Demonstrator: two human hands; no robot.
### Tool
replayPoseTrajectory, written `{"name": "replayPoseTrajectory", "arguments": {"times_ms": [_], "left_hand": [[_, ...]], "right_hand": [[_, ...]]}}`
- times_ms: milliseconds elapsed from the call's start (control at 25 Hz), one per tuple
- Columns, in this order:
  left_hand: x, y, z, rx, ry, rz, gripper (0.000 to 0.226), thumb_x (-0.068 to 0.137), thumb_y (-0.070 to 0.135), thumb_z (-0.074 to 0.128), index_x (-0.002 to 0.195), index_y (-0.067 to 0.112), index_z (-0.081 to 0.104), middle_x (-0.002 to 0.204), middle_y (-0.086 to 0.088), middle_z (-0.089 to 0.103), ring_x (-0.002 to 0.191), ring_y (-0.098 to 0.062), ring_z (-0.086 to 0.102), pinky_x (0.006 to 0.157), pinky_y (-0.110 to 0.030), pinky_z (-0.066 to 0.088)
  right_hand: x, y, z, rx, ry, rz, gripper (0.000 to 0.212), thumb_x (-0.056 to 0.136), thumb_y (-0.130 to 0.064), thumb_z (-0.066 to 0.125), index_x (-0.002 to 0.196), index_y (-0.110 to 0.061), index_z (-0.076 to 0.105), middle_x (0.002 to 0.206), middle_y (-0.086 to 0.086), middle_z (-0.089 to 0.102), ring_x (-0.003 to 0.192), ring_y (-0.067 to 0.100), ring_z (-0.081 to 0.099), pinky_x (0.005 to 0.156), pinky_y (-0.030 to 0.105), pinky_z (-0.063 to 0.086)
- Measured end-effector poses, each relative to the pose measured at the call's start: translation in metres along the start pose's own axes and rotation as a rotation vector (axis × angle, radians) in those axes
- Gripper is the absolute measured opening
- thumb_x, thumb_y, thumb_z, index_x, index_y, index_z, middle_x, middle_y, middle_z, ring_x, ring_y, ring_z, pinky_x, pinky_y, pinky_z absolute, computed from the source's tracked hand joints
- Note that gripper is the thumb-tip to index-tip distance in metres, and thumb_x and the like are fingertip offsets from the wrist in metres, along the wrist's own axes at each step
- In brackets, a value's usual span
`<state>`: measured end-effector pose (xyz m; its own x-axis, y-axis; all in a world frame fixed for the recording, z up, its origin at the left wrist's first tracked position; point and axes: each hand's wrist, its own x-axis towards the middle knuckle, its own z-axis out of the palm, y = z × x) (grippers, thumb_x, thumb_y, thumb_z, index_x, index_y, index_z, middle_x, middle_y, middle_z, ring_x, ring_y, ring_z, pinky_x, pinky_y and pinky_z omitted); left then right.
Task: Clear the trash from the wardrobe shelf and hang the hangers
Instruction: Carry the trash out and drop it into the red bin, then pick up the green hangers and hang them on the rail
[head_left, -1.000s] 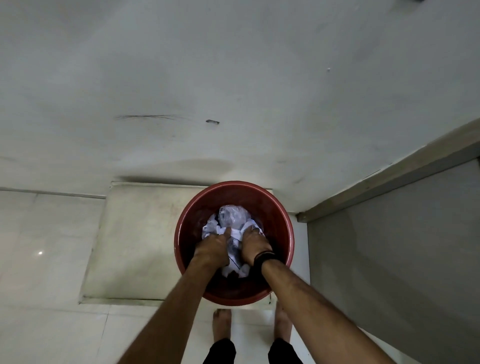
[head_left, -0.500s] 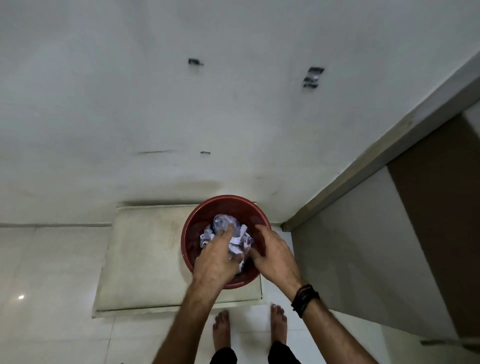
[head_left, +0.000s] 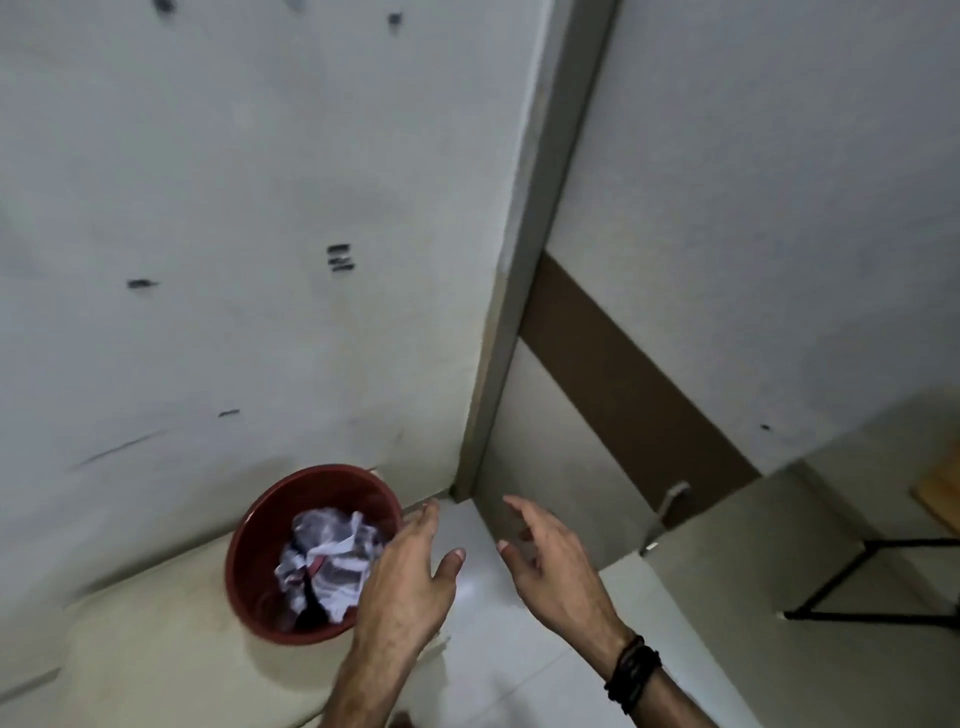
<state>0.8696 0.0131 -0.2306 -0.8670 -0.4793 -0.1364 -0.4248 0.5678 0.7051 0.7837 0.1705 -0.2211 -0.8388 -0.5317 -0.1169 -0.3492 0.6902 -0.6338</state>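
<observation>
A dark red round bucket stands on the floor against the white wall. Crumpled white and grey paper trash fills its middle. My left hand hovers over the bucket's right rim, fingers spread and holding nothing. My right hand is further right over the pale floor tiles, also spread and empty, with a black band on its wrist. No hangers or wardrobe shelf are in view.
A grey door frame post rises just right of the bucket. A door or panel with a brown strip stands beyond it. A black metal frame sits on the floor at the far right. A raised pale slab lies under the bucket.
Both hands have let go of the trash and lifted out of the bucket, moving right. The view has swung up and to the right, showing the door frame.
</observation>
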Motion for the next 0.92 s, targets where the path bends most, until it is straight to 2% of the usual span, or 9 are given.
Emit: {"name": "replayPoseTrajectory", "arguments": {"times_ms": [240,360,560,680,760,920], "left_hand": [[-0.034,0.109,0.075,-0.008,-0.054,0.163,0.062,0.092,0.037,0.059,0.147,0.021,0.036,0.153,0.007,0.04,0.14,-0.008,0.035,0.115,-0.024,0.027],[-0.059,0.173,0.122,-0.026,-0.081,0.205,0.061,0.092,0.037,0.06,0.147,0.021,0.037,0.152,0.007,0.041,0.139,-0.008,0.036,0.116,-0.027,0.031],[-0.084,0.273,0.186,-0.076,-0.101,0.261,0.061,0.09,0.034,0.064,0.145,0.024,0.041,0.148,0.01,0.045,0.131,-0.007,0.046,0.11,-0.031,0.041],[-0.082,0.322,0.215,-0.071,-0.105,0.281,0.062,0.091,0.037,0.061,0.147,0.024,0.038,0.15,0.009,0.043,0.136,-0.006,0.04,0.116,-0.025,0.031],[-0.072,0.352,0.234,-0.061,-0.092,0.283,0.063,0.091,0.04,0.059,0.148,0.026,0.035,0.151,0.01,0.042,0.137,-0.006,0.038,0.114,-0.022,0.027],[-0.029,0.396,0.262,-0.102,-0.04,0.28,0.062,0.09,0.041,0.062,0.146,0.029,0.038,0.147,0.01,0.048,0.132,-0.008,0.045,0.11,-0.024,0.033]], "right_hand": [[-0.068,0.094,-0.09,0.075,0.163,0.082,0.047,0.094,-0.038,0.053,0.139,-0.038,0.041,0.139,-0.017,0.052,0.116,0.003,0.056,0.095,0.028,0.053],[-0.108,0.149,-0.139,0.106,0.211,0.114,0.045,0.093,-0.034,0.055,0.136,-0.041,0.042,0.133,-0.018,0.056,0.105,0.0,0.06,0.089,0.027,0.055],[-0.143,0.229,-0.228,0.14,0.296,0.154,0.044,0.093,-0.032,0.056,0.135,-0.038,0.044,0.128,-0.016,0.057,0.102,0.0,0.061,0.086,0.027,0.056],[-0.143,0.264,-0.275,0.159,0.311,0.155,0.044,0.093,-0.031,0.057,0.135,-0.038,0.044,0.128,-0.016,0.056,0.102,0.0,0.061,0.083,0.027,0.057],[-0.133,0.287,-0.304,0.182,0.323,0.15,0.045,0.093,-0.031,0.057,0.135,-0.04,0.044,0.128,-0.016,0.056,0.102,-0.001,0.061,0.078,0.024,0.057],[-0.092,0.318,-0.345,0.185,0.352,0.107,0.046,0.093,-0.034,0.057,0.136,-0.041,0.042,0.127,-0.018,0.056,0.101,-0.001,0.061,0.078,0.021,0.056]]}}
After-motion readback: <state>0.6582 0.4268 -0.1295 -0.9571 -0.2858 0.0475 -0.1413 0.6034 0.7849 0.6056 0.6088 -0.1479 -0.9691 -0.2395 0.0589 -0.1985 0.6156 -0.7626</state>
